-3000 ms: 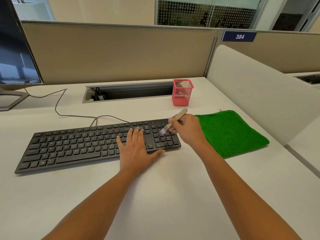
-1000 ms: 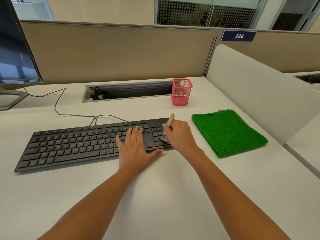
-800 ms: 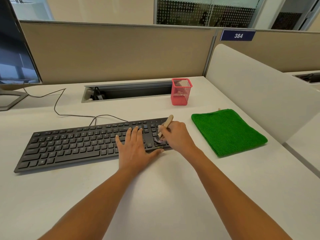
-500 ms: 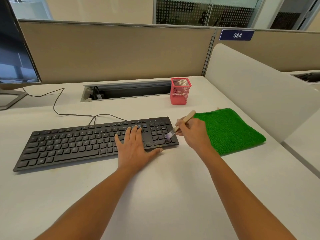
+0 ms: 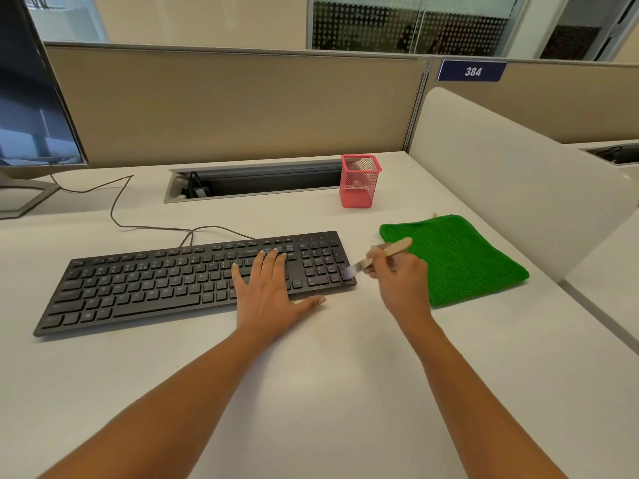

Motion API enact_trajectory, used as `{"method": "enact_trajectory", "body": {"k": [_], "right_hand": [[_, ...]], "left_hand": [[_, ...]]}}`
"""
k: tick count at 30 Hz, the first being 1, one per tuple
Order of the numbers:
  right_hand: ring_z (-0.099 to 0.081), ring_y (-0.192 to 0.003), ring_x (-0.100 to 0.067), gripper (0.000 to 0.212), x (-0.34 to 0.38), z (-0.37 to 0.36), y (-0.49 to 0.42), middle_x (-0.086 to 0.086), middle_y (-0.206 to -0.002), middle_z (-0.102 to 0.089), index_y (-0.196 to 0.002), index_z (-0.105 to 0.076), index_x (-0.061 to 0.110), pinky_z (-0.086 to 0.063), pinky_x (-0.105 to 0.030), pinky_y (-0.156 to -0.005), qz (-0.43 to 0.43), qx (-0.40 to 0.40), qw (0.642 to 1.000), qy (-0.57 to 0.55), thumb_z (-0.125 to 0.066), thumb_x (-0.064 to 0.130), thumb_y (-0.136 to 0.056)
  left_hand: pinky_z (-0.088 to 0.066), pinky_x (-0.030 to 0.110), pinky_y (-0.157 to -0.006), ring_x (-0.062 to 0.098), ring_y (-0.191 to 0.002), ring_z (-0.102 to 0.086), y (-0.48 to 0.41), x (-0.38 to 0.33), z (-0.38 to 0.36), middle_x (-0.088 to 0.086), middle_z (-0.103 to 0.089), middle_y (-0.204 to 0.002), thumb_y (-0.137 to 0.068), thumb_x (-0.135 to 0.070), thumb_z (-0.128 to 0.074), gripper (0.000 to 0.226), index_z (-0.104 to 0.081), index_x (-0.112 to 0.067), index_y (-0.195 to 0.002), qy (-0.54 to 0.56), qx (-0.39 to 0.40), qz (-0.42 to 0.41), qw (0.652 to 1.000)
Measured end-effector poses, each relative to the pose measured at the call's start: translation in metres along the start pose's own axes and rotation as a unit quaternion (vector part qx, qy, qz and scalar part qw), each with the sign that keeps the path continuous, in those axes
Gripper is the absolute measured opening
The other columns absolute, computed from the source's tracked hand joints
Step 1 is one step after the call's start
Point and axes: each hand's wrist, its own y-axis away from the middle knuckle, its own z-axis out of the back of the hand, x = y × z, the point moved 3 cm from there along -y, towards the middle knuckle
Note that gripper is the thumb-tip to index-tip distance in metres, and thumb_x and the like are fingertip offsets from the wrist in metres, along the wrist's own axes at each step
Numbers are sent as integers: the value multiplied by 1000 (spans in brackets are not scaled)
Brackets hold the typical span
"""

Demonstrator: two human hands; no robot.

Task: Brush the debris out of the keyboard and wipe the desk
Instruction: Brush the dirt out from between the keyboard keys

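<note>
The left hand (image 5: 269,292) lies flat on the keyboard (image 5: 173,278), steadying it on the worktop (image 5: 328,392). The right hand (image 5: 401,281) pinches the brush (image 5: 383,254), bristles at the number-pad edge. Best flick lightly outward, away from the green cloth (image 5: 456,257).

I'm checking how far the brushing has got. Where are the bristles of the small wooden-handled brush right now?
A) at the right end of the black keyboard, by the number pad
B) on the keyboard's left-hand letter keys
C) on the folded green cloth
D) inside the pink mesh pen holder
A: the right hand holds the small wooden-handled brush with its bristles at the right edge of the black keyboard, beside the number pad.
</note>
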Motion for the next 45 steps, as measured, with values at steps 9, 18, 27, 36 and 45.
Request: {"method": "enact_trajectory", "body": {"k": [9,18,27,36,45], "right_hand": [[-68,-70,-26,28,9,-37,36,-14,-77,-71,-90,-71,0,-55,-41,-67,79,63,995,-7,-50,18,-96],[-68,-68,-27,22,-6,-10,28,-12,-74,-69,-89,-69,-3,-56,-46,-67,49,-40,996,-55,-53,11,-93],[-70,-77,-30,26,3,-48,46,-11,-78,-70,-93,-71,-2,-56,-49,-76,10,90,987,-135,-53,16,-95],[-69,-73,-32,26,6,-46,44,-16,-78,-71,-93,-71,-1,-55,-49,-71,12,77,993,-94,-52,17,-95],[-70,-81,-28,28,18,-44,8,-15,-85,-71,-98,-70,-2,-56,-40,-81,-37,75,989,-118,-51,19,-96]], "left_hand": [[6,54,-114,16,-146,-2,10,22,6,-2,-12,-158,-44,-94,17,134,-17,-19,-149,-12,-11,9,1000],[6,55,-113,17,-146,-8,33,49,10,0,-18,-157,-47,-97,12,133,-28,-18,-147,15,-29,24,999],[6,54,-113,14,-146,-5,46,67,9,-2,-15,-158,-42,-97,17,137,-23,-20,-149,22,-19,65,997],[4,54,-114,14,-147,-3,44,66,8,-3,-13,-158,-44,-96,16,134,-20,-22,-149,17,-19,65,998],[3,55,-113,16,-146,-8,45,67,7,-2,-19,-157,-47,-97,10,132,-25,-20,-148,33,-28,61,997]]}}
